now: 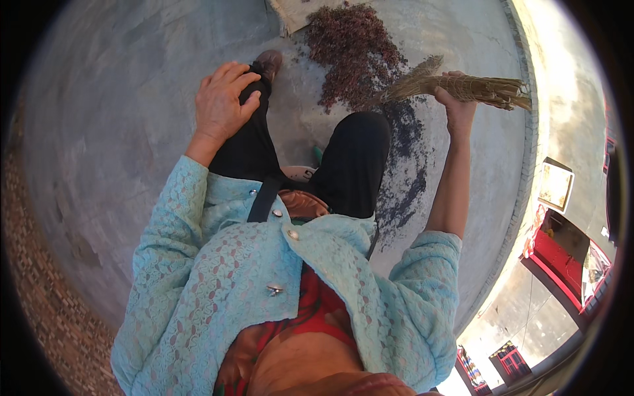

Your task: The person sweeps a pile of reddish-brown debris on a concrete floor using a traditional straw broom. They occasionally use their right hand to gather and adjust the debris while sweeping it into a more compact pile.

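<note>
My right hand [457, 105] is wrapped round the bound handle of a straw hand broom [492, 90], held out to the right. The broom's frayed end points left, at the edge of a dark reddish heap of dried plant bits [350, 49] on the ground. Whether the bristles touch the ground I cannot tell. My left hand [226, 99] rests on my left knee, fingers spread, holding nothing. A streak of fine black bits [406, 158] runs along the ground beside my right knee, between it and my right forearm.
A beige woven cloth or sack [294, 14] lies at the far edge, left of the heap. Grey concrete ground [119, 132] spreads around my seat. A pale wall [561, 66] rises at the right, with a red-framed opening [561, 254]. Brick paving [56, 317] lies at the lower left.
</note>
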`<state>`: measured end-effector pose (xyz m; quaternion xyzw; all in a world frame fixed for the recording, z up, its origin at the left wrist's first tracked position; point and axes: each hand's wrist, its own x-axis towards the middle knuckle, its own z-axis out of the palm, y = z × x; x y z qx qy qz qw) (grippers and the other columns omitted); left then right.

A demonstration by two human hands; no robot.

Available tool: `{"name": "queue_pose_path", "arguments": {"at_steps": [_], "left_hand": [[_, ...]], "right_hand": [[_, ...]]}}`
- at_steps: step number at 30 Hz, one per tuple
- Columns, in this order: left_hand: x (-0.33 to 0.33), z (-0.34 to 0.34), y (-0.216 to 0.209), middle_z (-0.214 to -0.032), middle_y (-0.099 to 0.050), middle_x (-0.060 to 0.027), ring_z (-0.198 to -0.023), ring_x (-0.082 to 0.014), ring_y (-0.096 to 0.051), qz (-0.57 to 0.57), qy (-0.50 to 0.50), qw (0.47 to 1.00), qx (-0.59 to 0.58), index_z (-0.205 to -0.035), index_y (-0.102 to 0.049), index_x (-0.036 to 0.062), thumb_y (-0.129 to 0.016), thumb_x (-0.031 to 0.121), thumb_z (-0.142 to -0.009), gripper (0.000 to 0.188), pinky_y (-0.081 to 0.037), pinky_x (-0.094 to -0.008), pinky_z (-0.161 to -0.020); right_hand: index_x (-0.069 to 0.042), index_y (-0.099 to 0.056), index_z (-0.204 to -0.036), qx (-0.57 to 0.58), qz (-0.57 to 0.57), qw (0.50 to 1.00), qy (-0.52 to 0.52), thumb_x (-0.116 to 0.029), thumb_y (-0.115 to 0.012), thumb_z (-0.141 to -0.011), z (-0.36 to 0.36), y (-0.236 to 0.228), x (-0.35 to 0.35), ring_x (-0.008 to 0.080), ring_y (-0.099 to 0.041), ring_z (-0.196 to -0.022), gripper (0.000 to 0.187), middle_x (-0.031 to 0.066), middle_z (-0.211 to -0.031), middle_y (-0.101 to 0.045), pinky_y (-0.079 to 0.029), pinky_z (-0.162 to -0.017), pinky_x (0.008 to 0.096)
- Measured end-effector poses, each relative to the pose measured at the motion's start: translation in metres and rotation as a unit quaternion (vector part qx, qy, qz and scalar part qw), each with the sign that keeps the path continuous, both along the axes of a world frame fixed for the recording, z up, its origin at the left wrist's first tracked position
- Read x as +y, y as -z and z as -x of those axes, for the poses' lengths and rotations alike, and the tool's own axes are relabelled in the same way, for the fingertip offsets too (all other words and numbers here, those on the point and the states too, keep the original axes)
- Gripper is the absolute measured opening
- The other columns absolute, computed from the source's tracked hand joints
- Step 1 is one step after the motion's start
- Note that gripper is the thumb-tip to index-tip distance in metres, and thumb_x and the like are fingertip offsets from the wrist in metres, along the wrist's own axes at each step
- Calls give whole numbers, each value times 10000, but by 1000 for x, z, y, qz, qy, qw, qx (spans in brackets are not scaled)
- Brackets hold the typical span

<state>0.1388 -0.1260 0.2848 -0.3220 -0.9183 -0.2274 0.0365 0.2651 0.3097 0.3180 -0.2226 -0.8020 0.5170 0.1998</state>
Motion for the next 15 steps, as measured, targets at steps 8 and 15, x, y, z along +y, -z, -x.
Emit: {"name": "queue_pose_path", "arguments": {"at_steps": [8,15], "left_hand": [[-1,1,-4,-1188,-627,-18,-1198,-240,-526,-5,-2,1000,-7,-1036,-683,149,-670,258,-778,280,-410,-391,-952],[-3,-2,-2,-1192,-631,-16,-1186,-237,-539,-19,-14,1000,-10,-1038,-683,153,-680,254,-771,285,-415,-387,-953]], "right_hand": [[-37,-672,-961,-154,-83,981,85,-132,-764,-661,-34,70,50,139,-656,-852,328,43,-875,-703,-509,-798,315],[-37,-671,-915,-171,-34,984,46,-182,-764,-651,28,96,17,162,-665,-809,316,67,-870,-711,-519,-745,339]]}}
